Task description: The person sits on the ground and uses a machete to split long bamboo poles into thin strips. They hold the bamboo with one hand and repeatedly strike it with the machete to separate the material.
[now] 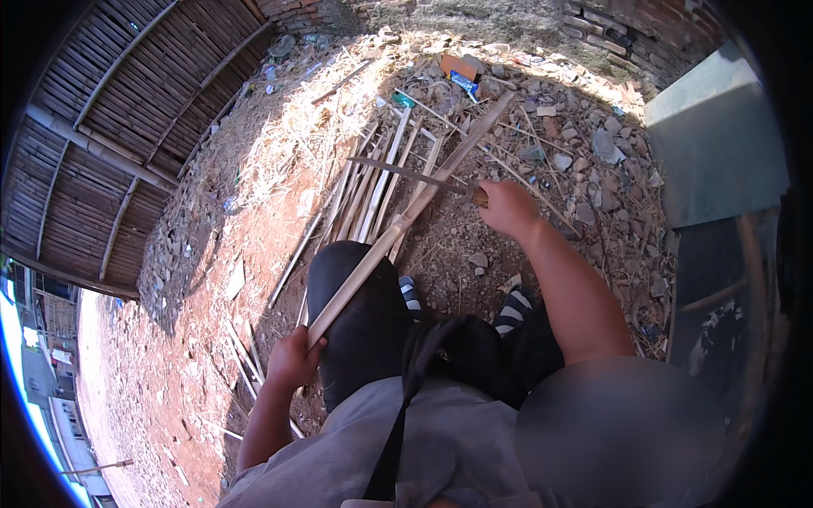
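Brown rubble-strewn earth [449, 254] meets brick wall [483, 21]; left hand [294, 359] grips a slat [364, 271], right hand [510, 209] a knife [406, 173].

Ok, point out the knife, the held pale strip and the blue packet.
Knife [406, 173], head view: on its blade.
Held pale strip [395, 229], head view: near its middle.
Blue packet [463, 84], head view: on its wrapper.

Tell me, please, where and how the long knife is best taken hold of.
The knife is probably best gripped by its wooden handle, from the right, as the right hand holds it. Its handle end faces right, while the long, narrow blade points left across the wooden strip, so this approach keeps clear of the blade.
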Action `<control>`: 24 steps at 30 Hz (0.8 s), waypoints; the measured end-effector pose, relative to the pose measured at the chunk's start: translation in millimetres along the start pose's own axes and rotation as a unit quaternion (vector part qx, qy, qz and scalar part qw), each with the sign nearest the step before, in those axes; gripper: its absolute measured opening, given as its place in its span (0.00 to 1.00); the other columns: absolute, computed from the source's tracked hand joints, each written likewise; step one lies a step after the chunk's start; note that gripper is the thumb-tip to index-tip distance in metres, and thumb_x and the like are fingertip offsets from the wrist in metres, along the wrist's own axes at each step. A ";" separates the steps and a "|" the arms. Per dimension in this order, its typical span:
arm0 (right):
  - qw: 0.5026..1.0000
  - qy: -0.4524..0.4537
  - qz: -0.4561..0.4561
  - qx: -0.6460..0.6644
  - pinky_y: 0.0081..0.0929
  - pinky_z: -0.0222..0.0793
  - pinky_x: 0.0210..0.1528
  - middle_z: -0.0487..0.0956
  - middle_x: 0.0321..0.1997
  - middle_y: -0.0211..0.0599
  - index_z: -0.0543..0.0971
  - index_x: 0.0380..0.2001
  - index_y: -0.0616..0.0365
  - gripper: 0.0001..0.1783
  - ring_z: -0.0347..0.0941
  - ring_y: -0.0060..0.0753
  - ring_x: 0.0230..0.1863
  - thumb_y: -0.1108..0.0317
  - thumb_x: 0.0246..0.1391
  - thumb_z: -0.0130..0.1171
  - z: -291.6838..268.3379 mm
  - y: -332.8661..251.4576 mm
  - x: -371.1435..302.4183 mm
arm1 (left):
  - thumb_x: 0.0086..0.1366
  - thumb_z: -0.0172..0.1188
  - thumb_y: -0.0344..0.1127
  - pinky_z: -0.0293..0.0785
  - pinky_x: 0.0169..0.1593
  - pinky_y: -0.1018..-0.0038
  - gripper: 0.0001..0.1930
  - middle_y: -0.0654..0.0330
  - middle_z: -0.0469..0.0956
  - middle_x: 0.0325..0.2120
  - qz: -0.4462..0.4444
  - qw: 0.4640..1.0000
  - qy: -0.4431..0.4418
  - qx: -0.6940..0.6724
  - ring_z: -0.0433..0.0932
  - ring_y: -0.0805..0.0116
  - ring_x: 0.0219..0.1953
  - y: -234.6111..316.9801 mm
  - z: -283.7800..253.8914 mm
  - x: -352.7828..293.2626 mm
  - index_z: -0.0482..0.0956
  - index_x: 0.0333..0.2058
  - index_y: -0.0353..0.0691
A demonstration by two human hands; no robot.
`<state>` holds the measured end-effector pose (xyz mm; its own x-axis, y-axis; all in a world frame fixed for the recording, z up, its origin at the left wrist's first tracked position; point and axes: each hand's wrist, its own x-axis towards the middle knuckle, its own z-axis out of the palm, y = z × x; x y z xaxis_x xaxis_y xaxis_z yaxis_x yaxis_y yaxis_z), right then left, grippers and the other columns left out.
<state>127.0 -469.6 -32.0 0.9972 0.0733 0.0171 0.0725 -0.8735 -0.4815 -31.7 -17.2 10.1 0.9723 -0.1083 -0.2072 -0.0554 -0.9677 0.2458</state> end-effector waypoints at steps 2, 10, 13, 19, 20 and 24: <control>0.998 0.007 -0.052 -0.020 0.50 0.75 0.42 0.82 0.32 0.48 0.79 0.36 0.56 0.11 0.80 0.55 0.38 0.65 0.49 0.63 -2.2 -12.9 0.2 | 0.66 0.61 0.48 0.73 0.35 0.46 0.19 0.40 0.78 0.22 -0.006 1.000 -0.001 -0.001 0.79 0.34 0.30 -3.6 -0.4 -6.5 0.70 0.33 0.37; 0.996 0.022 0.033 0.076 0.49 0.76 0.44 0.83 0.34 0.51 0.81 0.41 0.59 0.15 0.80 0.56 0.39 0.65 0.49 0.61 0.7 4.3 -1.3 | 0.64 0.62 0.51 0.75 0.37 0.47 0.21 0.42 0.80 0.24 -0.015 0.999 0.025 -0.014 0.81 0.37 0.32 0.8 3.0 -6.3 0.72 0.40 0.37; 0.997 -0.009 0.056 0.061 0.49 0.76 0.44 0.83 0.34 0.51 0.81 0.40 0.59 0.16 0.80 0.56 0.39 0.64 0.48 0.61 -8.9 17.1 -0.4 | 0.64 0.62 0.52 0.75 0.37 0.47 0.22 0.42 0.80 0.25 -0.002 1.000 0.009 0.006 0.81 0.37 0.33 3.7 -7.4 -6.0 0.72 0.40 0.37; 0.990 -0.059 -0.117 -0.061 0.49 0.75 0.42 0.83 0.35 0.51 0.80 0.41 0.59 0.16 0.80 0.56 0.39 0.65 0.49 0.60 -20.7 -34.0 -10.7 | 0.66 0.59 0.55 0.73 0.36 0.46 0.23 0.43 0.79 0.24 0.003 0.999 0.032 0.000 0.80 0.36 0.31 -19.2 22.9 -7.9 0.71 0.37 0.37; 0.997 -0.049 -0.063 -0.008 0.49 0.75 0.42 0.82 0.35 0.51 0.80 0.41 0.60 0.16 0.80 0.56 0.38 0.65 0.48 0.60 -13.8 -17.8 -10.6 | 0.67 0.58 0.55 0.73 0.35 0.46 0.23 0.43 0.79 0.23 0.010 0.999 0.038 -0.004 0.79 0.36 0.31 -19.8 24.6 -7.2 0.71 0.37 0.37; 0.993 -0.014 0.081 0.089 0.48 0.75 0.43 0.82 0.34 0.51 0.80 0.40 0.60 0.16 0.80 0.56 0.37 0.65 0.47 0.60 -13.0 28.7 5.0 | 0.69 0.56 0.53 0.72 0.33 0.48 0.21 0.43 0.77 0.21 0.015 1.000 0.024 0.008 0.79 0.36 0.29 -4.7 2.8 -2.8 0.70 0.33 0.37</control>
<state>134.3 -500.6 -34.4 0.9942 -0.0460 -0.0970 -0.0968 -0.7761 -0.6232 -34.7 -13.0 6.9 0.9798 -0.1275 -0.1540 -0.0889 -0.9677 0.2359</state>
